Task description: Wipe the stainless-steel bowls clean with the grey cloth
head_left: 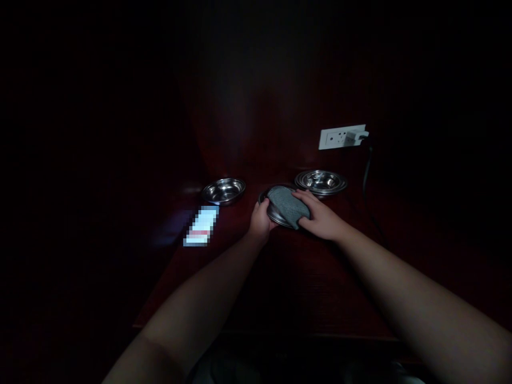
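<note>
Over a dim reddish table (pixel 304 288), near stacked steel bowls (pixel 321 183), the left hand (pixel 260 221) grips a metal bowl (pixel 277 215), likely steadying it against the grey cloth (pixel 287 202) clasped by the right hand (pixel 320 216).

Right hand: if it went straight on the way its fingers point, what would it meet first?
The gray cloth under the right hand, most likely, then perhaps the metal bowl that the left hand holds; depth is hard to judge in such dim light.
</note>
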